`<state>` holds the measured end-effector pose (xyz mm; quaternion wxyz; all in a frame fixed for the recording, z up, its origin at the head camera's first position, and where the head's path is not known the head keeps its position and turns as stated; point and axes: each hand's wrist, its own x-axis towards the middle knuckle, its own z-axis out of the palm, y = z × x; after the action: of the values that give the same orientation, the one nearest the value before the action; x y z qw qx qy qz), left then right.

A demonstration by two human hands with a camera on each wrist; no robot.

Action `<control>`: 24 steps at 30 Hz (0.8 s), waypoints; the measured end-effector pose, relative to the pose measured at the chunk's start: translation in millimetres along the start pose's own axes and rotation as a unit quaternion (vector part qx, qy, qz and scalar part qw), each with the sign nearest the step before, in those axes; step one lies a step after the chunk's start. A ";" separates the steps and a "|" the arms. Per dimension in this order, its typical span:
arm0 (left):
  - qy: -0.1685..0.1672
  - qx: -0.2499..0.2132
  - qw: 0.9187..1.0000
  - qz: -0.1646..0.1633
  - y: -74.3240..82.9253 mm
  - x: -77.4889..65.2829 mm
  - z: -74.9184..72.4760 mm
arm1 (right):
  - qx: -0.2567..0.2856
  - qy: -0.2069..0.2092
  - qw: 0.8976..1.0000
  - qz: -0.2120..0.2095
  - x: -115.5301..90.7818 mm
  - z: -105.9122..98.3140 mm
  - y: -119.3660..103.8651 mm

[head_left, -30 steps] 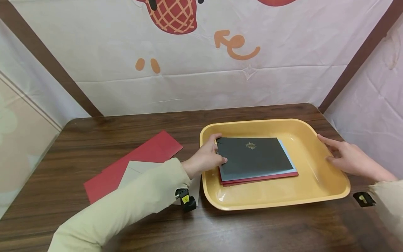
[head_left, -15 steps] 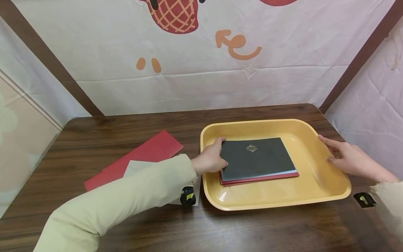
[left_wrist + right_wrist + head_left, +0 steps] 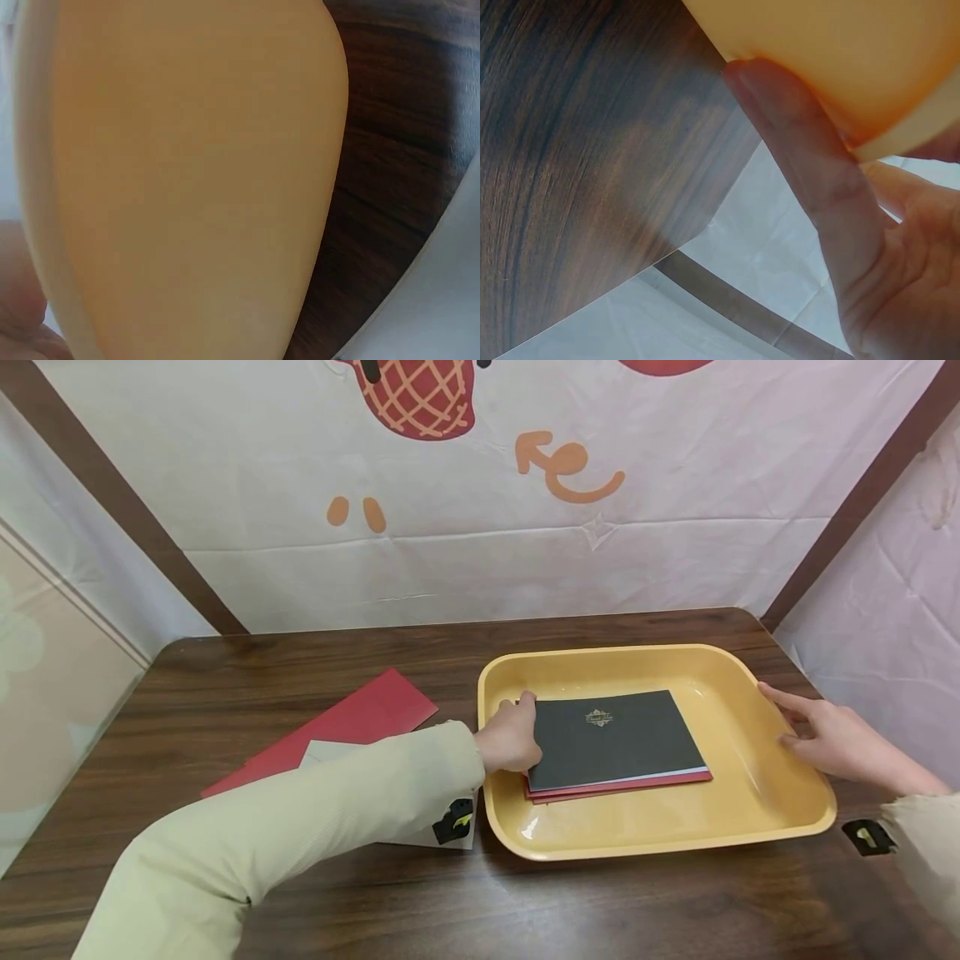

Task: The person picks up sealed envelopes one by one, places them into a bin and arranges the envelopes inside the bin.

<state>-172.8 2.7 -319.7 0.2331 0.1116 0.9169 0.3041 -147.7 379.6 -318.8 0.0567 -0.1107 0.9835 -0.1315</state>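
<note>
In the head view my left hand (image 3: 512,737) holds the left edge of a black card (image 3: 611,739) with gold lettering, its index finger near the far corner and thumb at the near one. The card lies on top of a stack in a yellow tray (image 3: 630,829). Below it show a thin light-blue edge (image 3: 675,773) and red paper (image 3: 618,789). My right hand (image 3: 836,735) grips the tray's right rim. In the right wrist view its thumb (image 3: 795,124) presses the yellow wall. The left wrist view is mostly filled by the tray's outer wall (image 3: 195,180).
Left of the tray, red envelopes (image 3: 375,714) and a white envelope (image 3: 431,835) lie on the dark wooden table (image 3: 562,910), partly hidden by the left sleeve (image 3: 315,827). A printed fabric backdrop (image 3: 480,568) hangs along the table's far edge.
The black card has shifted slightly toward me and right, covering most of the light-blue piece. My left hand has followed it, its wrist turning. My right hand stays at the tray's rim.
</note>
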 end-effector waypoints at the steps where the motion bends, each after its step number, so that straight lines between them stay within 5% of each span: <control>1: 0.003 0.008 1.000 -0.002 0.3 0.2 0.3 | 0.001 -0.001 1.000 0.001 0.3 0.0 0.0; 7: 0.015 0.060 0.998 -0.004 2.9 0.0 2.5 | -0.002 0.000 1.000 -0.002 1.0 -0.5 0.4; 14: 0.033 0.056 0.998 -0.008 2.3 -4.4 0.4 | -0.007 -0.003 1.000 -0.002 0.8 -0.2 0.4; 19: 0.041 0.031 0.998 0.024 -4.0 -12.2 -6.5 | -0.010 -0.001 1.000 -0.003 0.1 -0.4 0.8; 24: 0.068 -0.045 0.996 0.038 -13.2 -26.0 -15.2 | -0.009 0.001 1.000 -0.007 -0.5 0.9 -0.3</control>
<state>-158.6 -24.4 -307.7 0.1635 0.1151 0.9110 0.3606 -147.0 379.3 -319.6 0.0535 -0.1178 0.9839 -0.1230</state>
